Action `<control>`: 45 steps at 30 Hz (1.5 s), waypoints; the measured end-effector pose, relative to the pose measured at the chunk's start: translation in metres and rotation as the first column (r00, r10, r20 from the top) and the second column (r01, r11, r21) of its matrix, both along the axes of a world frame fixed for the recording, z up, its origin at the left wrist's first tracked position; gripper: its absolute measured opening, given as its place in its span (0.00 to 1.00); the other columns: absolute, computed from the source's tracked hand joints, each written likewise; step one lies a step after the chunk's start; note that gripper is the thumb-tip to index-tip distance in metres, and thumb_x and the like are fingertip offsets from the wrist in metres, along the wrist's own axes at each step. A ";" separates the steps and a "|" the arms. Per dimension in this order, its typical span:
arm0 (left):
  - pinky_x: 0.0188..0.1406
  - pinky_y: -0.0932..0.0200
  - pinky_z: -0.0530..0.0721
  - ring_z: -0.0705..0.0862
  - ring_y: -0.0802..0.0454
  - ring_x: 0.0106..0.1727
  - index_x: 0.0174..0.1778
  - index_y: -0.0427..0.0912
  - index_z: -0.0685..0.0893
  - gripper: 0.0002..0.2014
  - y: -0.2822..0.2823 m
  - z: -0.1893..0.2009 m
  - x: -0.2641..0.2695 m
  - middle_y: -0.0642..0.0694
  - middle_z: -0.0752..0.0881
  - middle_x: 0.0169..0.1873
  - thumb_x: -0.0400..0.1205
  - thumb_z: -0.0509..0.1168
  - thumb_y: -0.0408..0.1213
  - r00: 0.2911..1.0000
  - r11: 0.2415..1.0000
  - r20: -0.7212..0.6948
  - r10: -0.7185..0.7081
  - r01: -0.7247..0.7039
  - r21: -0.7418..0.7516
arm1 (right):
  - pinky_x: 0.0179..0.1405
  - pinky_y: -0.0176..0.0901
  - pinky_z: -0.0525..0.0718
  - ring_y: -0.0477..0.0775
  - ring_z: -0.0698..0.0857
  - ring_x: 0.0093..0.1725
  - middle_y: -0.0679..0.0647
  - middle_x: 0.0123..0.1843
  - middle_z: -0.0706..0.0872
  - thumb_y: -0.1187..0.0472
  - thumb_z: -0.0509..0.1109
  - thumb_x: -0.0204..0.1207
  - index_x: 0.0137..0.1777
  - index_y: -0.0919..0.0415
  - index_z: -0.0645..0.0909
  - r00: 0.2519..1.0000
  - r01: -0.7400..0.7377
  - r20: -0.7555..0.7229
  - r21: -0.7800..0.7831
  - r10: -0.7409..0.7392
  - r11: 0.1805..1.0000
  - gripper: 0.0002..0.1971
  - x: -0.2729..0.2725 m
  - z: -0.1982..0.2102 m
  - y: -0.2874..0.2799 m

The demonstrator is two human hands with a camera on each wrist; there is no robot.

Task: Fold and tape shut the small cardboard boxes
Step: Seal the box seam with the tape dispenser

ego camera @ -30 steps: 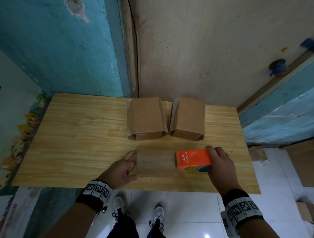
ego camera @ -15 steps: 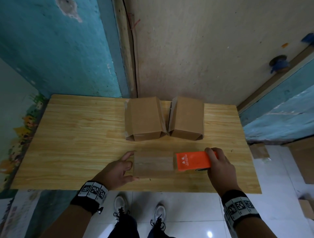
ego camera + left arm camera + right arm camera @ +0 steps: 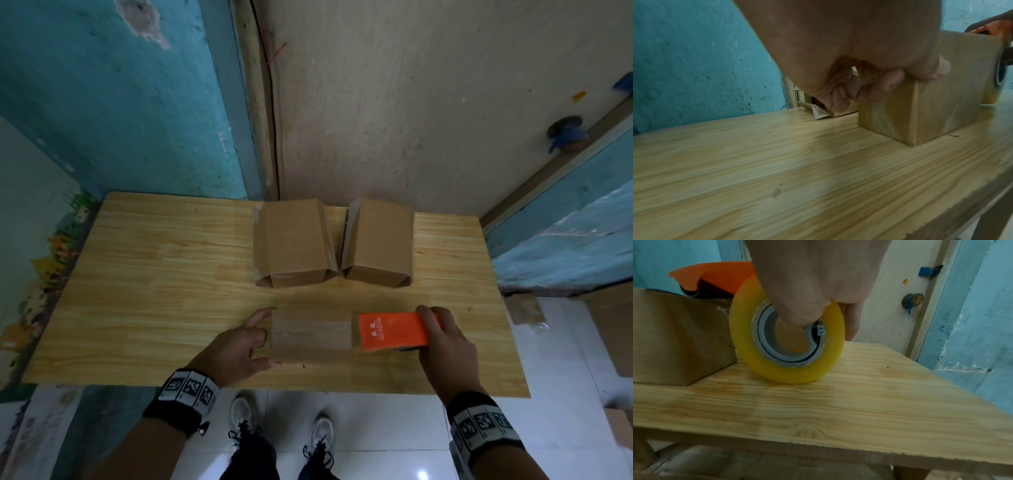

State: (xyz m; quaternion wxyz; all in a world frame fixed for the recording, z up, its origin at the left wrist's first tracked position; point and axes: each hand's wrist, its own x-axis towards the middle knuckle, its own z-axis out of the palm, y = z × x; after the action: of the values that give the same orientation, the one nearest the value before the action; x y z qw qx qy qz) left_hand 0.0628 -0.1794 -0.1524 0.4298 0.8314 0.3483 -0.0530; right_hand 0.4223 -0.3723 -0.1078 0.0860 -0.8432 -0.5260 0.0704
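Note:
A small closed cardboard box lies near the table's front edge, with clear tape along its top and down its left end. My left hand grips that left end, thumb on the near side and index finger on the far side; the fingers curl against the cardboard. My right hand grips an orange tape dispenser at the box's right end. Its yellowish tape roll stands on the table against the box, my thumb through its core.
Two more brown cardboard boxes stand side by side at the back of the wooden table, close to the wall. Cardboard pieces lie on the floor to the right. My shoes show below the front edge.
The dispenser has sunk a little at the box's right end, hiding the roll under the orange guard. My left hand has stayed on the box's left end.

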 end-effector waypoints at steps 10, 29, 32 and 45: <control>0.47 0.53 0.89 0.90 0.61 0.48 0.43 0.47 0.85 0.24 0.001 0.002 0.000 0.79 0.53 0.82 0.71 0.72 0.67 1.000 1.000 -0.004 -0.011 0.011 0.015 | 0.34 0.61 0.93 0.69 0.90 0.57 0.62 0.74 0.80 0.68 0.83 0.69 0.75 0.53 0.73 0.999 0.007 0.035 0.015 -0.007 1.000 0.35 0.001 -0.007 -0.006; 0.85 0.27 0.40 0.45 0.47 0.90 0.88 0.51 0.55 0.50 -0.039 0.044 0.066 0.46 0.45 0.89 0.74 0.61 0.74 0.980 0.878 -0.185 -0.077 0.154 0.453 | 0.64 0.69 0.80 0.69 0.85 0.59 0.63 0.60 0.84 0.69 0.87 0.59 0.64 0.63 0.81 0.918 -0.294 0.306 0.106 0.250 0.950 0.32 -0.019 0.010 0.006; 0.84 0.29 0.45 0.61 0.51 0.86 0.87 0.48 0.62 0.38 -0.047 0.041 0.080 0.49 0.64 0.86 0.86 0.38 0.68 0.987 0.851 -0.163 0.003 0.083 0.519 | 0.57 0.64 0.83 0.67 0.84 0.53 0.60 0.56 0.84 0.65 0.88 0.62 0.68 0.60 0.80 0.914 -0.329 0.286 0.099 0.290 0.939 0.34 -0.030 0.012 0.005; 0.83 0.28 0.56 0.67 0.43 0.84 0.78 0.47 0.74 0.36 -0.058 0.036 0.096 0.45 0.78 0.75 0.86 0.40 0.67 0.960 0.797 -0.236 0.153 0.022 0.604 | 0.50 0.62 0.80 0.67 0.82 0.48 0.62 0.55 0.84 0.66 0.85 0.63 0.74 0.57 0.82 0.866 -0.418 0.327 0.059 0.378 0.906 0.36 -0.045 0.030 0.006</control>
State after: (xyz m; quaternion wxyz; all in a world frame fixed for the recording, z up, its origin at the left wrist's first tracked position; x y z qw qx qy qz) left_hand 0.1593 -0.2376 -0.1164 0.0936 0.8964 0.4316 -0.0387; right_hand 0.3775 -0.3658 -0.0780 0.0404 -0.7093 -0.6992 -0.0799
